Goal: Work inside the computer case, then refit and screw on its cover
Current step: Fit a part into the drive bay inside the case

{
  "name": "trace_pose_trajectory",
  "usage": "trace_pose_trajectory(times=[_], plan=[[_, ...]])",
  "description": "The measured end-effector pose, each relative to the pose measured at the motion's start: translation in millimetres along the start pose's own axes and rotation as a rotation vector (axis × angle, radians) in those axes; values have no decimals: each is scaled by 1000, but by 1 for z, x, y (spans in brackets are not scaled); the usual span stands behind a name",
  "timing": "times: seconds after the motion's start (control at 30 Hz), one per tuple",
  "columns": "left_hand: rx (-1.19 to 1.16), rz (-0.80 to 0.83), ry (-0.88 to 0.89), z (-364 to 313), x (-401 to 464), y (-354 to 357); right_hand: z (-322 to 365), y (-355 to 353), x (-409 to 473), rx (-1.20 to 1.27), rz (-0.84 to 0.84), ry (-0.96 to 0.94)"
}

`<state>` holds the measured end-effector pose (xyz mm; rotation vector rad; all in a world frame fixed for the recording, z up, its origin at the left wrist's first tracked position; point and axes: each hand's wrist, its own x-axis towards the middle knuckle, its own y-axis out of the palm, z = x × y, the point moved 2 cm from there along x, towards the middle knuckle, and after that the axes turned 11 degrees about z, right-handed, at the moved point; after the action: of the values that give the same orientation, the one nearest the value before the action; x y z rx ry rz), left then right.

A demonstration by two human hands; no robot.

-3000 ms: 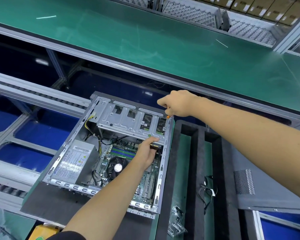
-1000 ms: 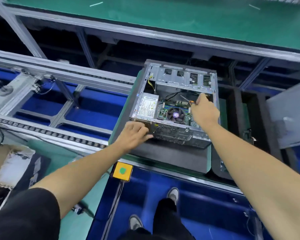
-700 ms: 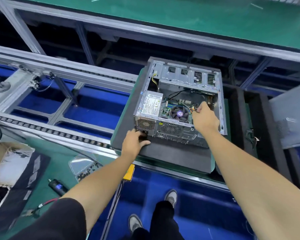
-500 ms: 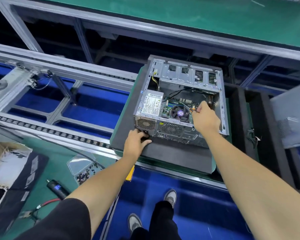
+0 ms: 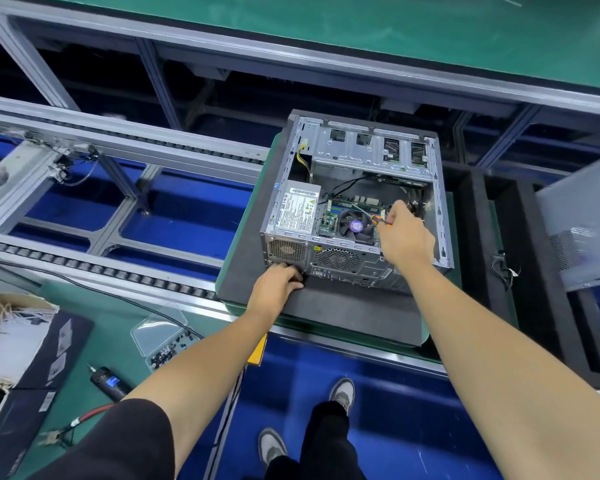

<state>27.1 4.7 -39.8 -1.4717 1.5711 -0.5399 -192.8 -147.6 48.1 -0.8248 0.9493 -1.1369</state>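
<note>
Fingers of the right hand (image 5: 404,239) curl round an orange-handled screwdriver (image 5: 378,221) inside the open computer case (image 5: 352,202). The left hand (image 5: 278,284) grips the case's lower rear corner. The case lies on a dark foam pad (image 5: 343,306); its grey cover (image 5: 582,220) sits to the right.

Your one camera sits on your head, a wide-angle view looking forward and steeply down past both outstretched arms, at arm's reach from the open computer case (image 5: 354,202), taking in the desk (image 5: 94,323) at left and your shoes (image 5: 342,393) below.
</note>
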Motion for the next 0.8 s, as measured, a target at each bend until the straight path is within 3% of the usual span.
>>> trace_pose_trajectory(times=[0.3, 0.4, 0.6, 0.67, 0.8], plan=[[204, -69, 112, 1, 1, 16, -2, -1, 0, 54, 18, -1], [171, -51, 116, -4, -3, 6, -3, -1, -1, 95, 30, -16], [-186, -52, 353, -42, -23, -35, -4, -8, 5, 265, 60, -47], [-294, -143, 410, -73, -12, -61, -2, -16, 14, 342, 31, -84], [-749, -214, 312, -128, 52, -111, 2, -47, 51, 387, 55, -180]])
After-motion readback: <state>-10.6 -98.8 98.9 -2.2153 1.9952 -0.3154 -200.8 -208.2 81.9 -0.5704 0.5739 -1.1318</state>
